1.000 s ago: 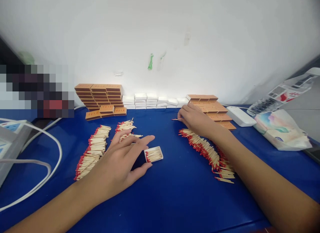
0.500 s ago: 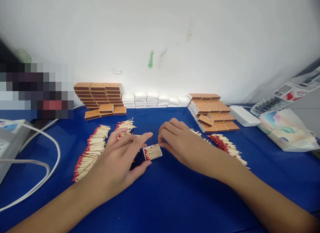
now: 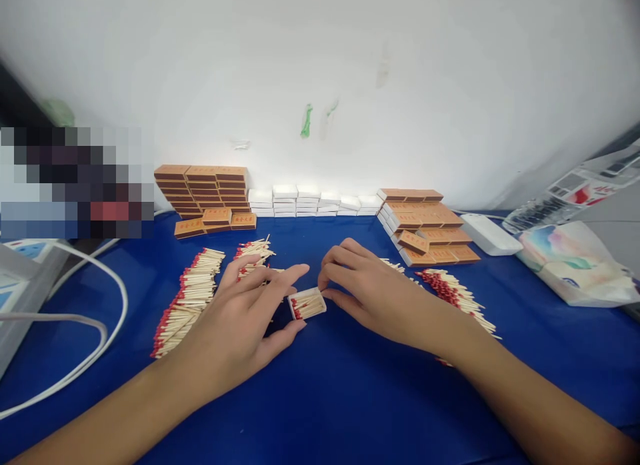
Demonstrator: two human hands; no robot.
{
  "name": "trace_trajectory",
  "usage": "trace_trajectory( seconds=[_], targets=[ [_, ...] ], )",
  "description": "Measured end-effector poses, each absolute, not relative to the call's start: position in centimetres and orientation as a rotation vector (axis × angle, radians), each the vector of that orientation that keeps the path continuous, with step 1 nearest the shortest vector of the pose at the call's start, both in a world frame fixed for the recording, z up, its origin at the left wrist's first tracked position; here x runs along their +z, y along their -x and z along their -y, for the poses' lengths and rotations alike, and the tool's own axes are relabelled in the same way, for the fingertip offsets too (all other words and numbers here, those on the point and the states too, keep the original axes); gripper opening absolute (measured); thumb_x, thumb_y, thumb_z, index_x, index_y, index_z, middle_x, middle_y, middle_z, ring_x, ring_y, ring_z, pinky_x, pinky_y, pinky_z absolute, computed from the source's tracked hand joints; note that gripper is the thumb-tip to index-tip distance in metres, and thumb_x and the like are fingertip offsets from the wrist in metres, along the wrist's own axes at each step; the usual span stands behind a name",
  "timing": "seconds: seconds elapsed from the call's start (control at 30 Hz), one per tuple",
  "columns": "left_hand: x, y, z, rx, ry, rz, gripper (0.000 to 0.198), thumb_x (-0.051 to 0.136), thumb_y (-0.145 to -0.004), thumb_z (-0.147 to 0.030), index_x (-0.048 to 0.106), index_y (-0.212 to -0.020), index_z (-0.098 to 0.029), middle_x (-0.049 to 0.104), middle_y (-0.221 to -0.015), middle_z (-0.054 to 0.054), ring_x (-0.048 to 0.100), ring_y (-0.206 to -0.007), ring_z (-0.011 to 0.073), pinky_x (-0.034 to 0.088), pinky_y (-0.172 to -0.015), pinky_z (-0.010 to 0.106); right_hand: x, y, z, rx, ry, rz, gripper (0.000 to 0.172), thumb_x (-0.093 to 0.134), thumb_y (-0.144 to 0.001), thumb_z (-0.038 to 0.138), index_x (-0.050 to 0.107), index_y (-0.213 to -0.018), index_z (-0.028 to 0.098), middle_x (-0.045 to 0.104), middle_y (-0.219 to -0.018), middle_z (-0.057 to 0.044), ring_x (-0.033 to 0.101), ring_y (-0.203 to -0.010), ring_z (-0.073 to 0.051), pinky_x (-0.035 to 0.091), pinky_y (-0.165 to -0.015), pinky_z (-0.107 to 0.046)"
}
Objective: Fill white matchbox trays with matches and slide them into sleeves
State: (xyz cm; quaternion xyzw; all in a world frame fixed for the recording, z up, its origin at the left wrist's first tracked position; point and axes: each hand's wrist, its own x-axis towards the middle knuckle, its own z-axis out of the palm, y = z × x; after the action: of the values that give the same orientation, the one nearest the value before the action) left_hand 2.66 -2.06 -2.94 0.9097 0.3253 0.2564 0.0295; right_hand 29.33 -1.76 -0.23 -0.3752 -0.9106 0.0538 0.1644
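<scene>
A small white matchbox tray (image 3: 307,315) lies on the blue table between my hands, holding matches (image 3: 309,305) whose red heads are mostly at its left end. My left hand (image 3: 245,312) is open around the tray's left side, its index finger beyond the far edge and its thumb by the near corner. At the tray's right end, my right hand (image 3: 363,292) has its fingers curled and the thumb and index tips close together; anything between them is hidden. A pile of loose matches (image 3: 255,252) lies partly behind my left hand, and other matches (image 3: 393,265) show behind my right.
Long match piles lie at left (image 3: 195,298) and right (image 3: 455,295). Along the wall stand orange matchboxes (image 3: 210,185), white trays (image 3: 307,202) and more matchboxes (image 3: 425,218). A white box (image 3: 490,234), tissue pack (image 3: 575,262) and bottle (image 3: 575,188) are right; cables (image 3: 123,295) left.
Red match heads that showed along the tray's far edge are no longer visible there. Both hands keep nearly the same pose, and the view has shifted slightly.
</scene>
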Motion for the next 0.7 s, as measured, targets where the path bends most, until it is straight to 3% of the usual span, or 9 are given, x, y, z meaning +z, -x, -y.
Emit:
trace_trajectory(
  seconds=[0.2,0.47,0.57,0.7],
  targets=[
    [-3.0,-2.7,2.1,0.789,-2.789,-1.0,0.061,0.069,-0.105,-0.031,0.041,-0.16,-0.026,0.082,-0.121,0.005,0.072,-0.121,0.0265,0.031,-0.128,0.057,-0.2,-28.9,1.9,0.161,1.075,2.624,0.02,0.049,-0.111,0.014,0.064,-0.099,0.021,0.065,-0.102,-0.01,0.055,-0.099,-0.028,0.052,-0.087,-0.044],
    [-3.0,-2.6,2.0,0.784,-2.807,-0.988,0.062,0.07,-0.105,-0.03,0.041,-0.159,-0.024,0.082,-0.119,0.004,0.071,-0.122,0.0258,0.029,-0.128,0.054,0.3,-29.7,1.7,0.182,1.046,2.572,0.018,0.051,-0.111,0.019,0.068,-0.107,0.021,0.069,-0.109,-0.012,0.06,-0.106,-0.028,0.054,-0.093,-0.045],
    [-3.1,-2.5,2.0,0.79,-2.819,-0.983,0.062,0.069,-0.106,-0.032,0.04,-0.16,-0.024,0.081,-0.12,0.005,0.071,-0.121,0.0258,0.029,-0.128,0.055,1.0,-32.8,0.1,0.141,1.213,2.443,0.018,0.052,-0.11,0.023,0.07,-0.107,0.023,0.073,-0.106,-0.01,0.065,-0.102,-0.027,0.053,-0.087,-0.042],
    [-3.1,-2.5,2.1,0.804,-2.816,-0.97,0.059,0.068,-0.107,-0.031,0.042,-0.159,-0.023,0.081,-0.116,0.005,0.071,-0.119,0.0244,0.028,-0.129,0.053,1.3,-38.0,-2.5,0.091,1.57,2.354,0.019,0.058,-0.103,0.032,0.072,-0.093,0.023,0.075,-0.096,-0.011,0.066,-0.091,-0.028,0.05,-0.077,-0.042]
  ],
)
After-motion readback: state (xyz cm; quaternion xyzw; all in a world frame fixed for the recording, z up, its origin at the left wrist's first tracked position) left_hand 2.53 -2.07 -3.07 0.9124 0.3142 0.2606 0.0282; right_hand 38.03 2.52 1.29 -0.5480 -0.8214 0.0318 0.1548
